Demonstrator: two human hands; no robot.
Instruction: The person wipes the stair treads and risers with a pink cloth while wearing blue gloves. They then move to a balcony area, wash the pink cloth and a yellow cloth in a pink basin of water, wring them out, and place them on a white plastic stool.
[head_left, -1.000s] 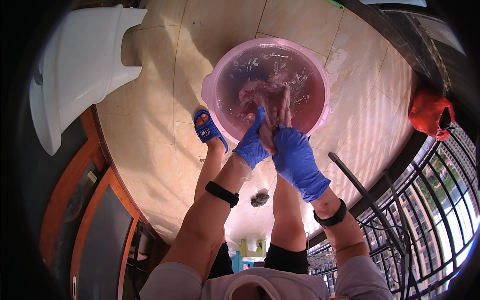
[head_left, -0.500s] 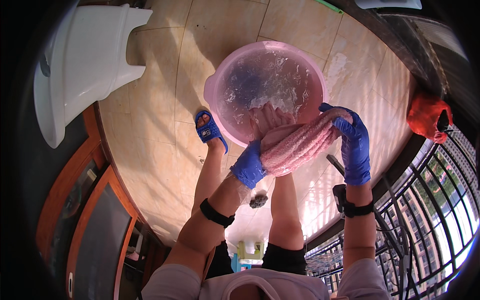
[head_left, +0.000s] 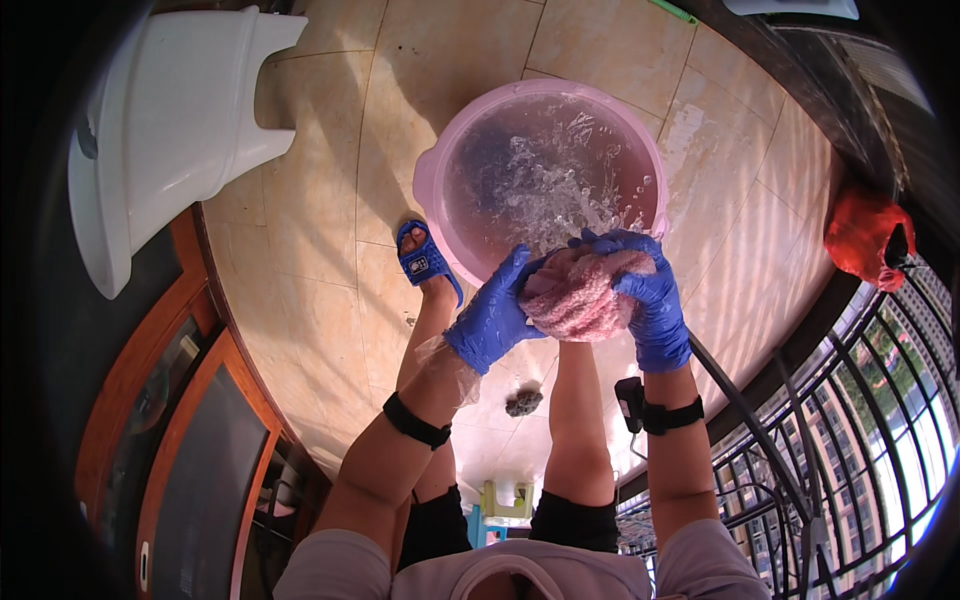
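Observation:
Both hands wear blue gloves and squeeze a wet, bunched-up pink fluffy cloth (head_left: pixel 585 297) between them. My left hand (head_left: pixel 495 318) is closed on its left side; my right hand (head_left: pixel 643 290) wraps its right side, fingers over the top. Just beyond the hands sits a round pink basin (head_left: pixel 428 195) on the floor, holding water (head_left: pixel 540 150). Splashes and bubbles break the water near the cloth. A dark bluish patch shows in the water at the left; I cannot make out what it is. The cloth is held over the basin's near edge.
A white plastic stool or chair (head_left: pixel 185 120) lies at the far left. Wooden-framed sliding doors (head_left: pixel 205 430) line the left side. At the right are a red bag (head_left: pixel 868 238) and black railings (head_left: pixel 850 420). My left foot wears a blue slipper (head_left: pixel 422 262). A small dark clump (head_left: pixel 523 402) lies between my legs.
The pink cloth was stretched long between my hands, one end hanging into the basin. Now it is gathered into a compact bundle. My right hand has moved left, and the water splashes more.

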